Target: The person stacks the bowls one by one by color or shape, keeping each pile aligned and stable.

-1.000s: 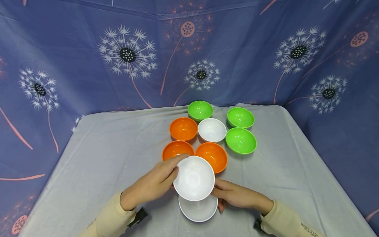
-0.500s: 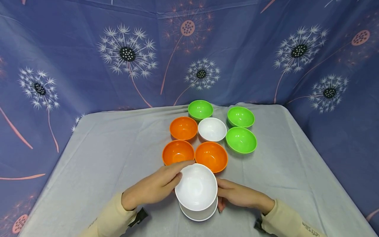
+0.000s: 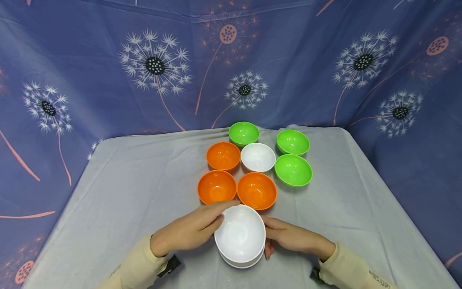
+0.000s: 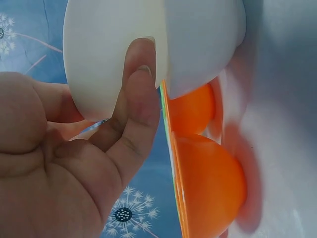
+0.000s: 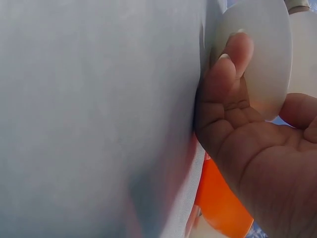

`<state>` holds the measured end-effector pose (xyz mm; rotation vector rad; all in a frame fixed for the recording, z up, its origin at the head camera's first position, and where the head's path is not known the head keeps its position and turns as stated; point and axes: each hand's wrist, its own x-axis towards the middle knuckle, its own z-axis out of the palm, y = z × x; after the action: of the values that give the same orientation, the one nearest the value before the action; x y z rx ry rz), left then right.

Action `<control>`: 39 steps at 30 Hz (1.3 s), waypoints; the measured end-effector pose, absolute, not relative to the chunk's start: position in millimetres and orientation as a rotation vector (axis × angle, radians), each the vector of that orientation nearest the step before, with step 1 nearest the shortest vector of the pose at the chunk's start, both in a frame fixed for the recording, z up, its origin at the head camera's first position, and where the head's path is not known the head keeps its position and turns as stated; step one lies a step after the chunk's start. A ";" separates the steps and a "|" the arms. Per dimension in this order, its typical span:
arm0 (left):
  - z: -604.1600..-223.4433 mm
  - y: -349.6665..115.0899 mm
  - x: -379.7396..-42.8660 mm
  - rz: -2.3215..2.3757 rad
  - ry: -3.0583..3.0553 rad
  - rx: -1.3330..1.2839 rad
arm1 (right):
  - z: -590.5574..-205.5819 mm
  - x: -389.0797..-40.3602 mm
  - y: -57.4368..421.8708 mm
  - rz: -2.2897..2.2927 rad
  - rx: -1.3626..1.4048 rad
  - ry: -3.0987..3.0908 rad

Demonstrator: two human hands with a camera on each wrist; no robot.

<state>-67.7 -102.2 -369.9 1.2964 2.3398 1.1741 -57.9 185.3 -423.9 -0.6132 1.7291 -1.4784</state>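
Observation:
Two white bowls are one above the other near the front of the table. My left hand grips the upper white bowl by its left side, with curled fingers on the outer wall in the left wrist view. Below it is the lower white bowl, mostly covered in the head view, where only its front rim shows. My right hand holds this lower bowl from the right, its fingers curled against the wall in the right wrist view. How deep the upper bowl sits in the lower one, I cannot tell.
Just beyond the hands stand two orange bowls, one left and one right. Behind them are another orange bowl, a white bowl and several green bowls. Grey cloth covers the table; a dandelion-print curtain hangs behind.
The upper white bowl has come down and toward me with my left hand, so it now covers nearly all of the lower bowl. My right hand has hardly moved.

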 end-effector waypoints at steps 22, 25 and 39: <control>-379.7 -102.5 -66.1 1.128 2.329 1.343 | -423.8 -60.9 186.6 -1.491 -0.581 1.684; -380.4 -102.5 -66.2 1.126 2.330 1.346 | -423.8 -61.0 186.6 -1.493 -0.585 1.688; -381.6 -100.5 -66.0 1.154 2.326 1.373 | -424.0 -63.0 186.7 -1.493 -0.579 1.666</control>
<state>-66.0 -100.5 -381.6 1.3727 2.3257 1.1536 -63.0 186.7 -424.0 -0.5789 1.6664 -1.4929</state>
